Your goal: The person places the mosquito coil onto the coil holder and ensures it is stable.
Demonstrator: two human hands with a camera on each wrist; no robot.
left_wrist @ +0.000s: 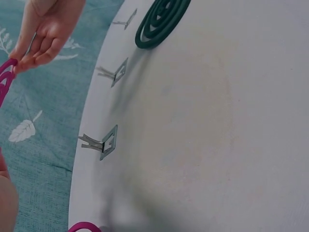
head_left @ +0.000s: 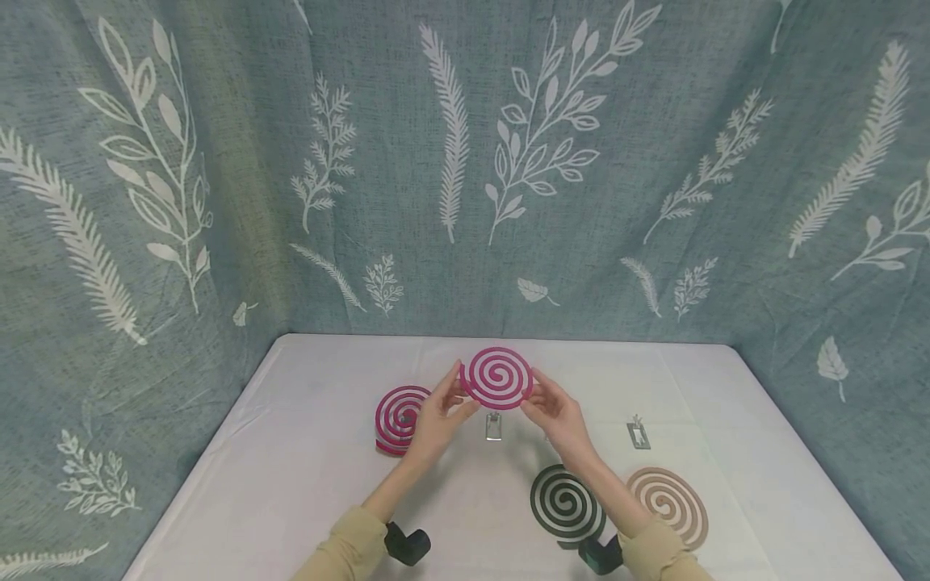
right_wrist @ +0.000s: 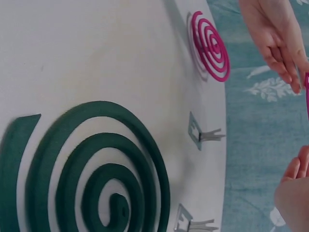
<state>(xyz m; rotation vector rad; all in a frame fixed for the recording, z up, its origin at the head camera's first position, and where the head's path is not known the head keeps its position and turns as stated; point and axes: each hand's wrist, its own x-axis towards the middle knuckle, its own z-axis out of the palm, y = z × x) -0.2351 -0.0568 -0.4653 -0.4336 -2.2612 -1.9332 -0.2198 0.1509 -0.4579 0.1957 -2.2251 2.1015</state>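
Observation:
A pink mosquito coil [head_left: 498, 374] is held up above the far part of the table, flat face toward the head camera. My left hand [head_left: 437, 421] pinches its left edge with thumb and fingers. On the opposite edge, the right hand [head_left: 561, 413] pinches it the same way. Below the coil stands a small metal coil stand [head_left: 494, 427] with upright prongs. A second pink coil [head_left: 387, 436] is at the left, partly covered by the left hand, with its shadow beside it in the right wrist view.
Under the right forearm lie a dark green coil [head_left: 541, 504] and a tan coil [head_left: 697, 516]. Another metal stand [head_left: 638, 434] is to the right; the left wrist view also shows a middle stand [left_wrist: 119, 72]. A patterned curtain [head_left: 465, 290] hangs behind the white table [head_left: 291, 484].

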